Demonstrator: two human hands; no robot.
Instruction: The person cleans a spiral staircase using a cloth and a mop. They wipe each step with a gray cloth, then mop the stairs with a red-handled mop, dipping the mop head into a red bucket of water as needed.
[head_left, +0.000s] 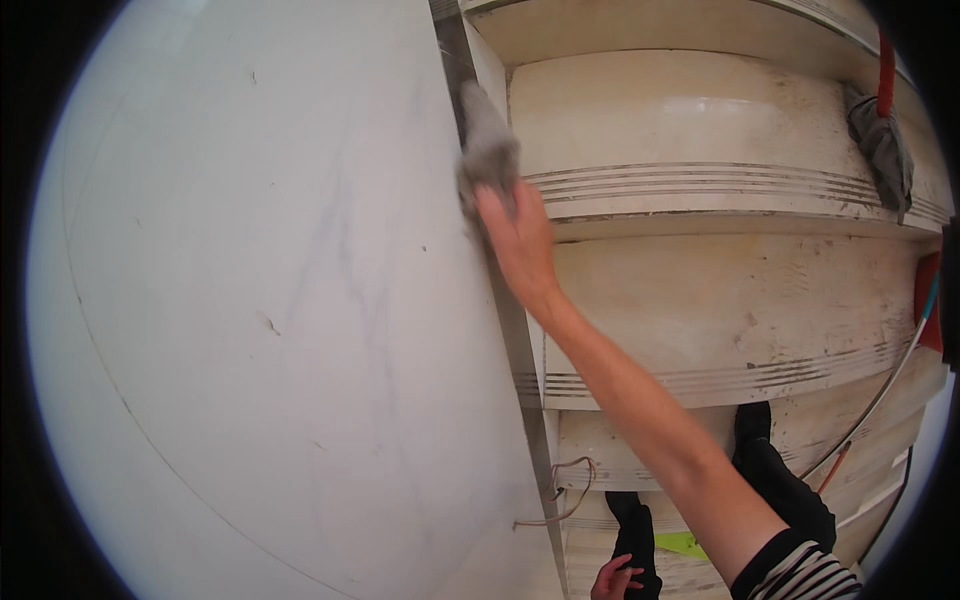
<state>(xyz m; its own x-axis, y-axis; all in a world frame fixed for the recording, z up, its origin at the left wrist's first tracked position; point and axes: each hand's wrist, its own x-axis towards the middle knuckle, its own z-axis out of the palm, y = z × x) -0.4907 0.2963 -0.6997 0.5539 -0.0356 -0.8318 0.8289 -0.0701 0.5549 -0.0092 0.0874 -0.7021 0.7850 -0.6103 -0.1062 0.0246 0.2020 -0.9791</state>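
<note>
My right hand (519, 247) reaches up and across the stairs, with its fingers closed around a grey cloth (491, 142). The cloth is blurred and lies against the dark skirting strip (517, 337) where the white marbled wall (300, 262) meets the steps. At the bottom of the view is my left hand (616, 577), partly cut off, with its fingers apart and nothing seen in it. It is in front of my black-trousered leg (637, 536).
Cream stone steps (675, 285) have dark grooves and dirt marks. A grey rag (881, 154) lies against a red pole (886, 71) at upper right. Loose wires (577, 495) stick out of the wall. A red object (928, 300) and a long thin pole (877, 405) are at right.
</note>
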